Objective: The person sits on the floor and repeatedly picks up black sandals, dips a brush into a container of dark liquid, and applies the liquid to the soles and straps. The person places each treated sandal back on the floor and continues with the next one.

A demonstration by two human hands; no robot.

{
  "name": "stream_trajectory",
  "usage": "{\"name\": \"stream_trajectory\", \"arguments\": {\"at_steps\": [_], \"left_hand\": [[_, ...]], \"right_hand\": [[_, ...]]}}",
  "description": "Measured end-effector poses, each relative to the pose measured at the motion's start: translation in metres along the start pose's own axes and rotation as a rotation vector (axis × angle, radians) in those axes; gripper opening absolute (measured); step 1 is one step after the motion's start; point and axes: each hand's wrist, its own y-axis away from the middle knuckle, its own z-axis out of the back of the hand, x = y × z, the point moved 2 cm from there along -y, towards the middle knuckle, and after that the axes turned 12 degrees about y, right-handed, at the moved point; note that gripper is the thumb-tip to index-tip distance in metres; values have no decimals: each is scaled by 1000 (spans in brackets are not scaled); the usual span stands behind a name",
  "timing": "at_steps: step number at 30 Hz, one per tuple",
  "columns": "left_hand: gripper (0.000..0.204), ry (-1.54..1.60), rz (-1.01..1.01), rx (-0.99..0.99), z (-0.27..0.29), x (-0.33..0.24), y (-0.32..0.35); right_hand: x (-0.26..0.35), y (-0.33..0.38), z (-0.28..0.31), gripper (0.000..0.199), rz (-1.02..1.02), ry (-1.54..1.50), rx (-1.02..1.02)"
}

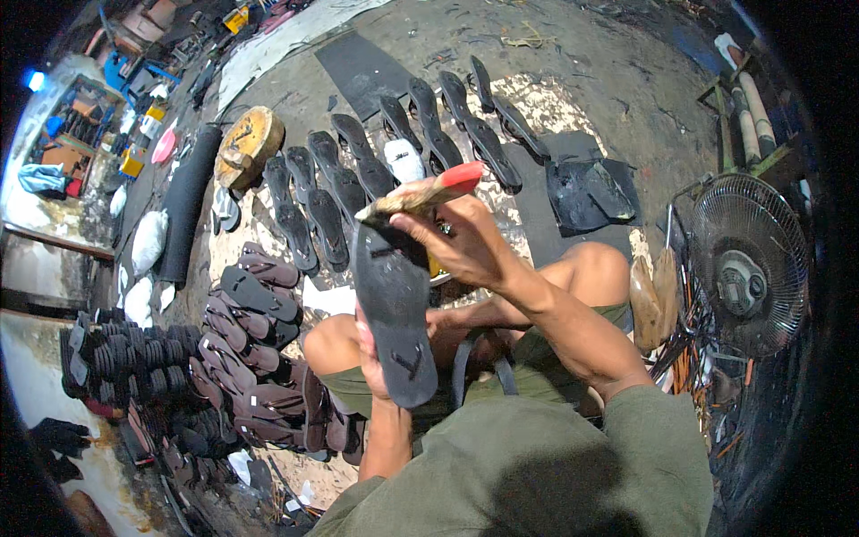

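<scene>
My left hand [370, 356] grips a black sandal sole [392, 300] from its left side and beneath, the sole standing lengthwise in front of me. Dark raised marks show near both its ends. Closed around a brush-like tool [420, 199] is my right hand [461, 240]; the tool has a red end and a crusted tan body. Its pale tip lies at the upper edge of the sole, and I cannot tell whether they touch. Beyond my hands, several black soles [344, 183] lie in rows on a mottled sheet.
To my left lies a pile of brown flip-flops [246, 358], beside stacked black soles [134, 353]. A round wood block [250, 143] and a black roll [190, 206] are farther left. On my right stand a fan [750, 264] and black sheets [582, 192].
</scene>
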Motion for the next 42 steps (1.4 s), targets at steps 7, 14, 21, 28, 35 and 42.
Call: {"name": "stream_trajectory", "arguments": {"at_steps": [7, 14, 21, 28, 35, 42], "left_hand": [[45, 112, -153, -151, -9, -29, -59], [57, 130, 134, -295, 33, -17, -80], [48, 327, 154, -60, 9, -11, -70], [41, 208, -35, -384, 109, -105, -224], [48, -48, -246, -1011, 209, -244, -328], [91, -2070, -768, -1244, 219, -274, -159]], "right_hand": [[35, 107, -40, 22, -225, -252, 316], [19, 81, -28, 31, 242, -29, 285], [-12, 45, -59, 22, 162, -58, 274], [6, 78, 8, 20, -520, -167, 52], [-8, 87, 70, 30, -510, 65, -107], [-34, 107, 78, 30, -823, 243, -67]]}}
